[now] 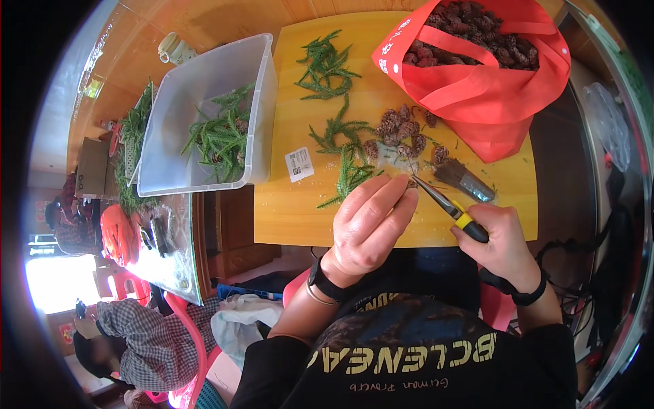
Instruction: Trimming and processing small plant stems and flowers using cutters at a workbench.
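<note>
My right hand is wrapped round the black-and-yellow handles of long-nose pliers. The pliers' tips point up and left, close to the fingertips of my left hand. Those left fingers are pinched together; a small brownish bit shows at their tips, but I cannot make out what it is. Just beyond both hands lies a cluster of brown pine cones. A bundle of thin brown wires or stems in a clear sleeve rests beside the pliers. Green artificial pine sprigs lie left of the cones.
A red bag full of pine cones stands at the table's far right. At the left, a clear plastic bin holds more green sprigs. A white label lies on the yellow table. Another person sits at the lower left.
</note>
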A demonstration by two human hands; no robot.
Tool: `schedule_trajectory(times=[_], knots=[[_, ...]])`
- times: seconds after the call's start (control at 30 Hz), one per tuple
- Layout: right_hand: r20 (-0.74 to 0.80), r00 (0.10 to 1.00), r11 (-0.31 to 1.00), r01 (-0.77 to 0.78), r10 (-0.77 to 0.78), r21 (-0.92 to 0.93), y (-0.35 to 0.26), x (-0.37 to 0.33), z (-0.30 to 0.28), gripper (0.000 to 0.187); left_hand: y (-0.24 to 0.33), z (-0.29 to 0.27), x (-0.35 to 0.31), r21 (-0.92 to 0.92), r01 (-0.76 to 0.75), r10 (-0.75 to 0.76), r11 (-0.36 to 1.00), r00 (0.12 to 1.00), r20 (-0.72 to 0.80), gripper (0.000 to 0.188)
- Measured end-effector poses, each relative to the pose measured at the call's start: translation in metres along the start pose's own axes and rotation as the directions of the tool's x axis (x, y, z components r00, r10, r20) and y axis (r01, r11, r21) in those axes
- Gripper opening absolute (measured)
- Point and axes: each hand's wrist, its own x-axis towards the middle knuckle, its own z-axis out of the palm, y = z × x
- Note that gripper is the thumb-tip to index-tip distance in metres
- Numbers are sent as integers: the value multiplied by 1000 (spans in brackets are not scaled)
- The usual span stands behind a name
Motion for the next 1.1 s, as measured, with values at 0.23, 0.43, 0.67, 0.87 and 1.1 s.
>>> schedule_trajectory(times=[0.23,0.43,0.67,0.87,1.1], knots=[[189,974,985,-141,121,95,-6,-5,-12,17,3,5,-3,-253,295,-311,921,950,-23,26],[306,942,946,-218,140,240,-11,-13,-33,26,-1,9,-12,-575,422,-511,701,860,9,28],[29,933,934,-358,358,14,23,-24,-55,20,-2,7,-16,-830,416,-588,372,798,136,28],[-150,973,876,-226,178,-427,80,-28,-53,24,-6,5,-20,-790,447,-545,419,820,175,33],[-86,978,818,-204,188,-538,98,-25,-50,25,-8,5,-20,-747,431,-472,507,863,177,27]])
